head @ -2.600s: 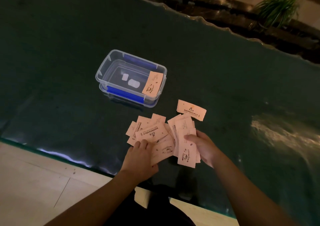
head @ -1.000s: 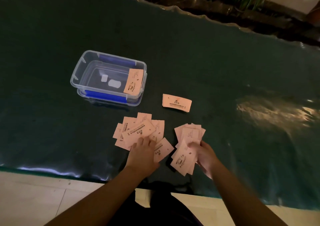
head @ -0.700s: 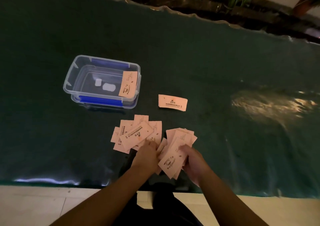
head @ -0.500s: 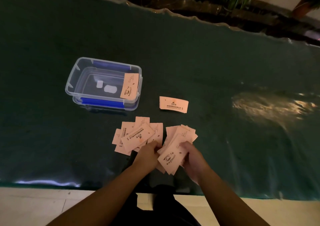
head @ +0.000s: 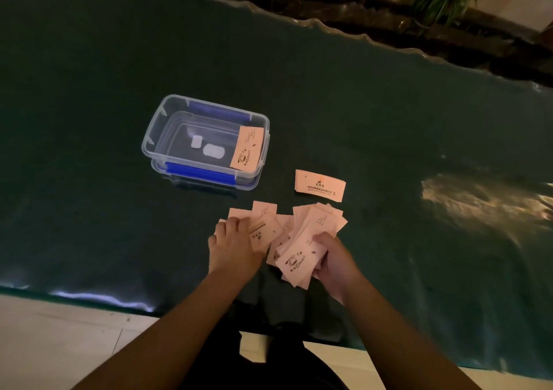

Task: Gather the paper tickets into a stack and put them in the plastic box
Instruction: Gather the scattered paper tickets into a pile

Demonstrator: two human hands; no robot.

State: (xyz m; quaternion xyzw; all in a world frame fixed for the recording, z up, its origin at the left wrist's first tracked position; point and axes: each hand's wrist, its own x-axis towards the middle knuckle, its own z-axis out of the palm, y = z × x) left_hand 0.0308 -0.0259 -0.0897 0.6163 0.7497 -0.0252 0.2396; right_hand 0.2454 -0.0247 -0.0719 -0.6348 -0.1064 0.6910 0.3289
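Right hand (head: pixel 333 262) nearest the table edge: fingers curled shut around a fanned bundle of pink tickets (head: pixel 302 255), thumb on top, coffee-cup print facing up. Bundle is ragged, edges not squared.

Left hand (head: pixel 233 246) just beside it: flat, fingers spread, pressing on the loose tickets (head: pixel 264 225) that lie overlapped on the dark green table cover (head: pixel 389 138). Palm-down press, not a pinch; gripping nothing that I can see.

Further out, a single ticket (head: pixel 319 185) lies alone, flat, apart from both piles, to the right of the box.

Beyond that, the clear plastic box (head: pixel 155 138) with blue side clips, open, no lid in view. One ticket (head: pixel 247 148) leans on its right inner wall, upper end near the rim. Two small white patches on the box floor, can't tell what.

Step in hand: gathering, roughly halfway by my read. Nothing stacked yet.

Next move, as I judge it: left hand rakes the loose pile toward the right-hand bundle and merges them, then picks up the stray single. Thin paper on a slick cover, so slide rather than pinch. Square the edges before the drop. Risk: a fanned bundle sheds tickets if the grip loosens.
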